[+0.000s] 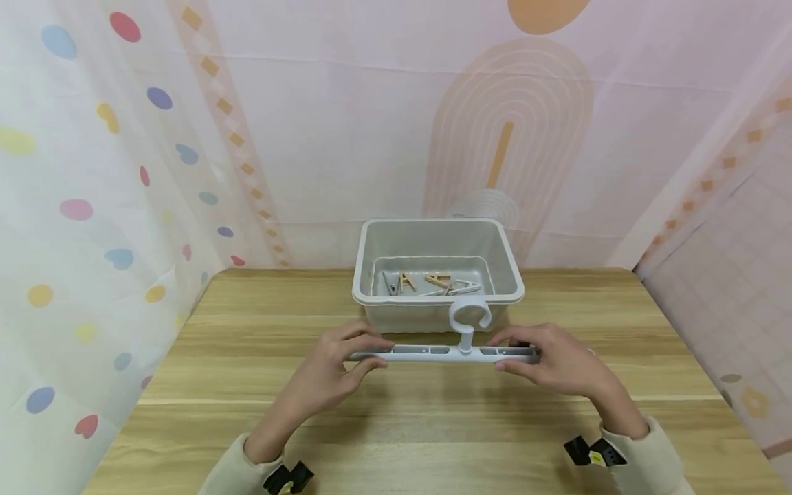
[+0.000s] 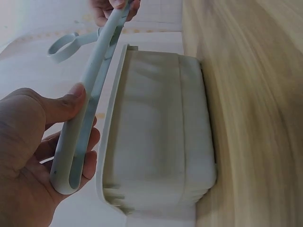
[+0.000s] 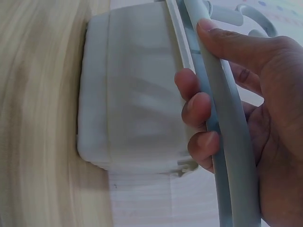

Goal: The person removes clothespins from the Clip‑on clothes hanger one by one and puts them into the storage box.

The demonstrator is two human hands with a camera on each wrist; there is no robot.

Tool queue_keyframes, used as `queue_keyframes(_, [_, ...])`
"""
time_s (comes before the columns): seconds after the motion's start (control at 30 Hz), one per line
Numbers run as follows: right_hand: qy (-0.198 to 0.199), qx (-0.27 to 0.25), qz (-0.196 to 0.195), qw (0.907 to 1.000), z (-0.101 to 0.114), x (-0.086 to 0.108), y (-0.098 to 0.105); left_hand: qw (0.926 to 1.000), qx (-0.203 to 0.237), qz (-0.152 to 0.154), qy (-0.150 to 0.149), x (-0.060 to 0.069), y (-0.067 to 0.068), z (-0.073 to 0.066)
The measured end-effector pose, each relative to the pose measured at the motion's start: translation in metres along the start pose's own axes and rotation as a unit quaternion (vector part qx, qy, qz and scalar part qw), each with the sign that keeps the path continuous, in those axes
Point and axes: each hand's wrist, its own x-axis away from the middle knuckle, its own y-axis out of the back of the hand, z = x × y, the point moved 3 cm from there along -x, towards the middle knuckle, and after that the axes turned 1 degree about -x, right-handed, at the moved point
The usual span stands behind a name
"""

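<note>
A pale grey-blue plastic hanger [image 1: 423, 357], a straight hollow bar with a curved hook [image 1: 470, 313] standing up from its middle, is held level above the table in front of a bin. My left hand [image 1: 337, 364] pinches the bar near its left end, thumb on the near side and fingers behind. Toward the other end, my right hand [image 1: 551, 357] grips it the same way. In the right wrist view, fingertips [image 3: 196, 108] curl round the bar [image 3: 232, 142]. The left wrist view shows the bar's rounded end [image 2: 66, 175] poking past the left palm.
Just beyond the hanger stands a light grey plastic bin [image 1: 433, 317]. Several small clothespins [image 1: 438, 280], some grey-white and some tan, lie loose on its floor. The wooden table [image 1: 278, 295] ends at a patterned curtain [image 1: 340, 137] behind and at the sides.
</note>
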Motion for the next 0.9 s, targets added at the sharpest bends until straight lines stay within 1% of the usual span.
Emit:
queue_keyframes(0.1, [0.019, 0.023, -0.009, 0.9995, 0.0, 0.002, -0.003, 1.0, 0.007, -0.001, 0.0, 0.005, -0.001, 0.001])
queue_keyframes(0.27, [0.049, 0.039, -0.023, 0.9978, 0.0, 0.005, -0.009, 0.9994, 0.015, 0.003, 0.03, 0.018, -0.002, 0.003])
queue_keyframes(0.33, [0.055, 0.039, -0.028, 0.9974, 0.0, 0.006, -0.011, 0.9989, 0.017, 0.005, 0.044, 0.022, -0.002, 0.005])
queue_keyframes(0.4, [0.06, 0.044, -0.035, 0.9966, -0.001, 0.008, -0.013, 0.9986, 0.015, 0.006, 0.049, 0.027, -0.002, 0.006])
queue_keyframes(0.47, [0.061, 0.047, -0.041, 0.9962, -0.002, 0.009, -0.016, 0.9987, 0.015, 0.005, 0.048, 0.032, -0.003, 0.008])
queue_keyframes(0.6, [0.059, 0.039, -0.042, 0.9966, -0.005, 0.012, -0.022, 0.9987, 0.014, 0.004, 0.049, 0.041, -0.006, 0.012])
queue_keyframes(0.7, [0.061, 0.027, -0.041, 0.997, -0.007, 0.013, -0.027, 0.9983, 0.018, 0.006, 0.056, 0.047, -0.007, 0.014])
queue_keyframes(0.9, [0.076, -0.003, -0.044, 0.9961, -0.013, 0.017, -0.038, 0.9976, 0.027, 0.005, 0.063, 0.058, -0.008, 0.02])
